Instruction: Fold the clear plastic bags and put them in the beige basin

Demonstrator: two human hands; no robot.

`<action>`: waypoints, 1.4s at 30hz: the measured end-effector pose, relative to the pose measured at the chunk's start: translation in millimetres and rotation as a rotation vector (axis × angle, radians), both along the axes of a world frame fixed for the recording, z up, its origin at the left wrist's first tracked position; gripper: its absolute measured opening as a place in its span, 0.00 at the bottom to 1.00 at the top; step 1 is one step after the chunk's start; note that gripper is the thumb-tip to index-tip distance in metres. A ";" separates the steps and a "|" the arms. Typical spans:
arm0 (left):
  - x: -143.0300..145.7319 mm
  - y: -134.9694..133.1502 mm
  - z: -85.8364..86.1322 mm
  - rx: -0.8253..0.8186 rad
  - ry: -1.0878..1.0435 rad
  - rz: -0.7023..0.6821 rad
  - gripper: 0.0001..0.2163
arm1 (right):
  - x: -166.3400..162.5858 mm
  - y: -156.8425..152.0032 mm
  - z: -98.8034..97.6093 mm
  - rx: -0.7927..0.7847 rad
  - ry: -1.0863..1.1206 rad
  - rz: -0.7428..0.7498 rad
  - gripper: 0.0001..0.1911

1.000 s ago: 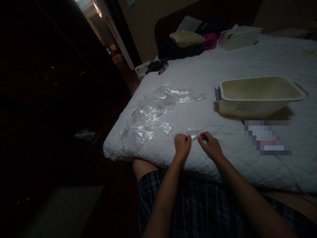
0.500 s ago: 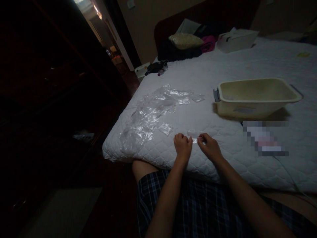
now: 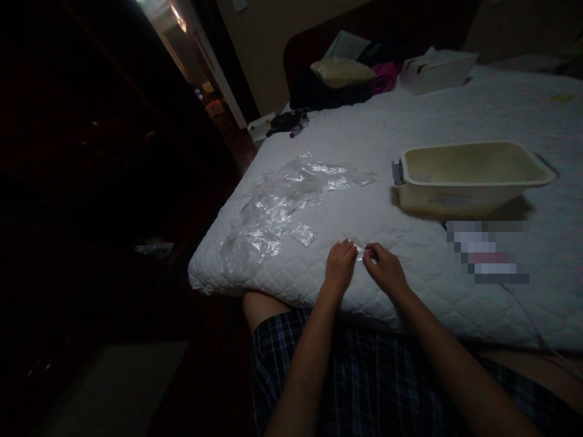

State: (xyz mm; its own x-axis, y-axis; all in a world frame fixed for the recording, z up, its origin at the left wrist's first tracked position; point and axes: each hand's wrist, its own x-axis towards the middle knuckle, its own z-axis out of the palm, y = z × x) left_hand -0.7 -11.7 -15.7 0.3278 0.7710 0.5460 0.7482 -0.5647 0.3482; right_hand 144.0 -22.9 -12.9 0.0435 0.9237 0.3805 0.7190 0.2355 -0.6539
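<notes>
A small clear plastic bag [image 3: 358,245] lies near the front edge of the white quilted mattress [image 3: 387,133]. My left hand [image 3: 340,265] pinches its left side with the fingers drawn together. On its right side my right hand [image 3: 383,267] is closed too, thumb and fingers pinched on the bag. To the left lies a heap of clear plastic bags [image 3: 277,206], with one small bag [image 3: 304,233] apart from it, close to my left hand.
A cream plastic tub [image 3: 469,178] stands on the mattress at the right. Pillows and clothes [image 3: 346,76] and a white box [image 3: 437,68] lie at the far end. The floor at the left is dark. My checked shorts [image 3: 364,376] fill the foreground.
My left hand has shifted slightly right and up, closer to my right hand, with its fingers extended onto the small bag. The right hand has hardly moved.
</notes>
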 end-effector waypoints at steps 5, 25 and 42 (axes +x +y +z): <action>-1.5 1.4 1.7 -0.134 -0.085 -0.014 0.09 | -1.2 -2.1 -0.2 0.173 -0.093 -0.038 0.12; -5.4 -1.8 4.1 -0.189 -0.181 -0.016 0.17 | 1.8 -10.6 -2.5 0.286 -0.260 0.041 0.14; 0.1 4.8 15.7 -0.307 -0.511 -0.065 0.06 | 9.9 -17.6 -2.1 0.345 0.131 -0.129 0.18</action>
